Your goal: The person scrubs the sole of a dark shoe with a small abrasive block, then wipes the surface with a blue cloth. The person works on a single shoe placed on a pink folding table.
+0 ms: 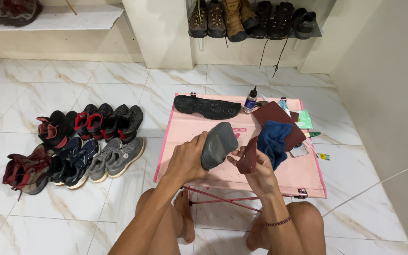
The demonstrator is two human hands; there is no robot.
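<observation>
My left hand (pixel 186 158) grips a grey shoe (pixel 218 144), held sole-up above the near part of a low pink folding table (pixel 190 130). My right hand (pixel 256 165) holds a dark red piece of sandpaper (pixel 249 156) right beside the shoe's edge. A separate black shoe sole (pixel 207 106) lies at the table's far left. A blue cloth (pixel 274 139) rests on a larger dark red sheet (pixel 272 115) at the right of the table. A small glue bottle (pixel 250 100) with a black tip stands at the far edge.
Several pairs of shoes (pixel 79 144) lie on the marble floor to the left. A wall shelf (pixel 256 19) at the back carries several boots. Small packets (pixel 303 120) sit at the table's right edge. My bare knees and feet are under the table's near edge.
</observation>
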